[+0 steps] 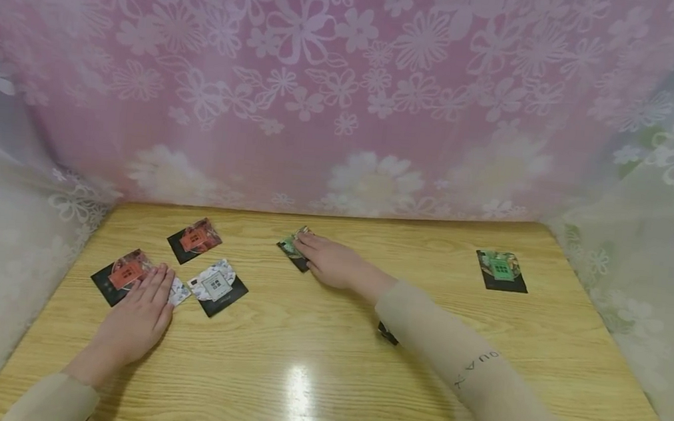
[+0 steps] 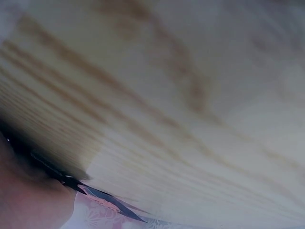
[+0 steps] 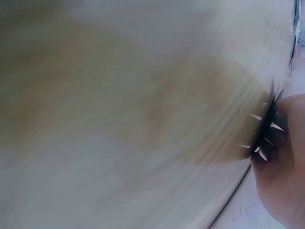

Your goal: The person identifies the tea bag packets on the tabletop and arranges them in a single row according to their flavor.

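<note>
My left hand point(image 1: 137, 323) rests palm down, its fingers extended over a white-and-black packet point(image 1: 179, 292) that they partly cover. Beside those fingertips lies a red-and-black packet point(image 1: 127, 274), overlapped by the hand in the head view. Farther back, my right hand point(image 1: 332, 261) rests on a green-and-black packet point(image 1: 291, 250), its fingers laid across the packet's right side. The right wrist view shows this packet point(image 3: 263, 129) nearly edge-on under the right hand point(image 3: 283, 167). In the left wrist view, the left hand point(image 2: 33, 195) is at the lower left corner beside dark packet edges.
Another red-and-black packet point(image 1: 194, 240) and another white-and-black packet point(image 1: 218, 287) lie near the left hand. A second green packet point(image 1: 501, 272) is at the far right. Under the right sleeve, a dark packet corner point(image 1: 387, 333) peeks out. Floral curtains point(image 1: 335, 90) surround the wooden table point(image 1: 226, 375).
</note>
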{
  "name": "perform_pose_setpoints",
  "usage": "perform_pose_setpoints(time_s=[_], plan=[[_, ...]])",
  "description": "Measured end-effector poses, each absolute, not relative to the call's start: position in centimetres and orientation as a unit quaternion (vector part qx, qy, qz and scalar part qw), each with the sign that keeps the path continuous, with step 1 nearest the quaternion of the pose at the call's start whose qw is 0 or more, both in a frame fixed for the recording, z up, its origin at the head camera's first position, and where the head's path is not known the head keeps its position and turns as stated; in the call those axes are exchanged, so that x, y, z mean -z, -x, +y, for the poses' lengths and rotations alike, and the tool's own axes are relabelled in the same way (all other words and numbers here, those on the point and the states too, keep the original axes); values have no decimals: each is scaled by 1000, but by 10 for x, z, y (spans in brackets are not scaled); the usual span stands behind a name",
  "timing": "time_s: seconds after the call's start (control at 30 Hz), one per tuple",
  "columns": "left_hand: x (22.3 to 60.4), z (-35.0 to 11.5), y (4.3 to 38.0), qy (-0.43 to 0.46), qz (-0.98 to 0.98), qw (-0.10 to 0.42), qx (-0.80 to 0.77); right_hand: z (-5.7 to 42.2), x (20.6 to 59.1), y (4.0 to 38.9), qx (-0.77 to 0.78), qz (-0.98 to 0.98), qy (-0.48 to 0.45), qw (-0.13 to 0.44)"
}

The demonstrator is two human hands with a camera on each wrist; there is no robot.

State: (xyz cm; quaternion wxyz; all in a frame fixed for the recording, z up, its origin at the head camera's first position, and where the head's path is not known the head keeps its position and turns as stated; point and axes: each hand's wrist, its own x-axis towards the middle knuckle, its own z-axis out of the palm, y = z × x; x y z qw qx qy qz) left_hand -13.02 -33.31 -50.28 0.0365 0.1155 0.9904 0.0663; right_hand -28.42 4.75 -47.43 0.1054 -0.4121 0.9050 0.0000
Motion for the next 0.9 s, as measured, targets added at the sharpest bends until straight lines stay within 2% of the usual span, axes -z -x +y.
perform_pose_setpoints(time_s=[0.37,0.9], plan=[[506,-334,129,-129,990,5,-61,105,474,267,30,918,385,94],[504,-334,129,-123,990,19,-60,182,476,249,49,949,308,54]])
